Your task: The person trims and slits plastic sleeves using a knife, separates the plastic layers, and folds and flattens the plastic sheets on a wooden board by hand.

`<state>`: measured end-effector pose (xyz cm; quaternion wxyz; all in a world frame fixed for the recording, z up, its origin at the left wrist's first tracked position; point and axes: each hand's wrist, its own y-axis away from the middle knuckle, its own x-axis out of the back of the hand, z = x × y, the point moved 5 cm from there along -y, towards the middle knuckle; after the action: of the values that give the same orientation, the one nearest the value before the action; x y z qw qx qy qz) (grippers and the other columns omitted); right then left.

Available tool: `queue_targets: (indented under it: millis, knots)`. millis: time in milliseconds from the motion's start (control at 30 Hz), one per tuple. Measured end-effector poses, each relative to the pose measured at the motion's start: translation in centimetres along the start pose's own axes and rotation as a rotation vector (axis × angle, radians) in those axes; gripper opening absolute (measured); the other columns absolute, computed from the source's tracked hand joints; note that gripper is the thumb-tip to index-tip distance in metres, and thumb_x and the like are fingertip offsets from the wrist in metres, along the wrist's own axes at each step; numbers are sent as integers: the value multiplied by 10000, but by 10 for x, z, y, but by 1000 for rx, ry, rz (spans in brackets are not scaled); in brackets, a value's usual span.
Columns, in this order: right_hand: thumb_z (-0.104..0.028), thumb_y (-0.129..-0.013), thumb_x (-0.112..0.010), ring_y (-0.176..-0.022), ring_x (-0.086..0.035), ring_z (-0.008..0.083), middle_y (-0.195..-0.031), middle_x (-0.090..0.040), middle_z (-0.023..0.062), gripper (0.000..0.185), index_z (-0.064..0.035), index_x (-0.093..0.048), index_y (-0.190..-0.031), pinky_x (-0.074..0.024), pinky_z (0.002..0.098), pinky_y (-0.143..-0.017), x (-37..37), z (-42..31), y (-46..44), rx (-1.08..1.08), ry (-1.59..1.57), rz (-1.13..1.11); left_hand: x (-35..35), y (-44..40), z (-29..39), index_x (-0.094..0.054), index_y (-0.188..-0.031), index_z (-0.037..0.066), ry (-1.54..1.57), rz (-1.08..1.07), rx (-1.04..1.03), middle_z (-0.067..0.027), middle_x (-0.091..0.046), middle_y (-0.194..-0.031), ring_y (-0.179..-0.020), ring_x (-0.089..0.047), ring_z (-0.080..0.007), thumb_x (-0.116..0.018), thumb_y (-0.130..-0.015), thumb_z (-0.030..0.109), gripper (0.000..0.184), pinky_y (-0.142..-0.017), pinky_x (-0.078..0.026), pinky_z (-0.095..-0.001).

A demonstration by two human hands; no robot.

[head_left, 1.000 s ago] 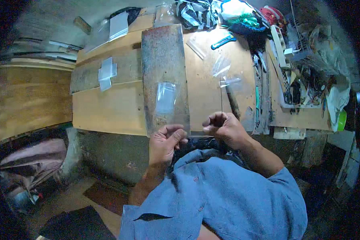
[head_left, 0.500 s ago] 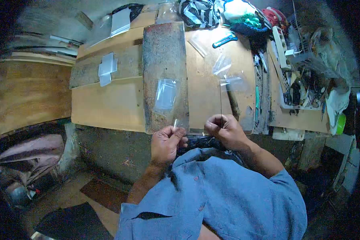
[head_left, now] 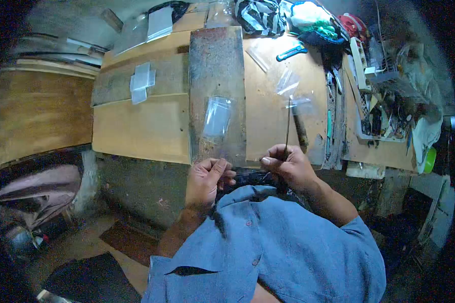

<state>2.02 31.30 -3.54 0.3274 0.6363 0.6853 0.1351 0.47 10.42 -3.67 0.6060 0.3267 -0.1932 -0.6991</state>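
"Step?"
"Looks like handling thin dark rod (head_left: 288, 123), across worktable (head_left: 263, 126) toward right hand (head_left: 289, 165)."
"Grip?"
"Curls right and left hand (head_left: 205, 180) loosely; can't tell any pinch."
"Next?"
"Probably calls for steadying rod."

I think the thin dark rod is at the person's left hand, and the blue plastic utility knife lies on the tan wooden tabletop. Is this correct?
Not quite: the head view shows the thin dark rod at the right hand, not the left hand. The blue plastic utility knife lies on the tan wooden tabletop.
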Motion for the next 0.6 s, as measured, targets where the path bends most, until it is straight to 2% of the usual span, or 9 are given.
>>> queue_targets:
  millis: [133,267,467,533,600]
  knots:
    - [-137,-825,-676,-638,-544,79,-724,-607,17,149,-10,-598,-819,-439,234,-570,-9,-4,3,9,-36,-7,9,2,7,-599,-837,15,-29,-46,-46,-77,-627,-758,-632,-621,-156,-591,-898,224,217,-575,-548,-295]
    - [-145,-828,-675,-631,-536,74,-721,-604,11,155,-11,-598,-813,-434,231,-566,-18,-5,5,-42,-31,-3,22,2,11,-603,-841,20,-52,-57,-26,-78,-628,-761,-628,-619,-157,-597,-895,234,221,-583,-545,-301]
    - [-156,-829,-677,-651,-541,77,-725,-603,1,164,-8,-605,-819,-436,240,-589,-33,-4,3,-24,7,26,34,-1,26,-618,-860,7,-90,-209,-20,-88,-648,-786,-654,-622,-152,-600,-884,126,123,-623,-528,-295]
    - [-161,-825,-679,-673,-549,83,-733,-606,-4,166,-8,-614,-811,-445,253,-612,-38,-3,1,66,274,-53,26,1,39,-628,-854,8,-170,-264,-96,-33,-644,-765,-661,-566,-67,-643,-849,109,102,-604,-463,-209]
    - [-155,-819,-685,-694,-553,86,-737,-608,-3,163,-5,-618,-811,-451,257,-635,-47,-12,2,99,247,-44,29,2,45,-628,-860,5,-264,-317,-40,-24,-641,-774,-678,-560,-65,-653,-835,89,90,-624,-465,-212]
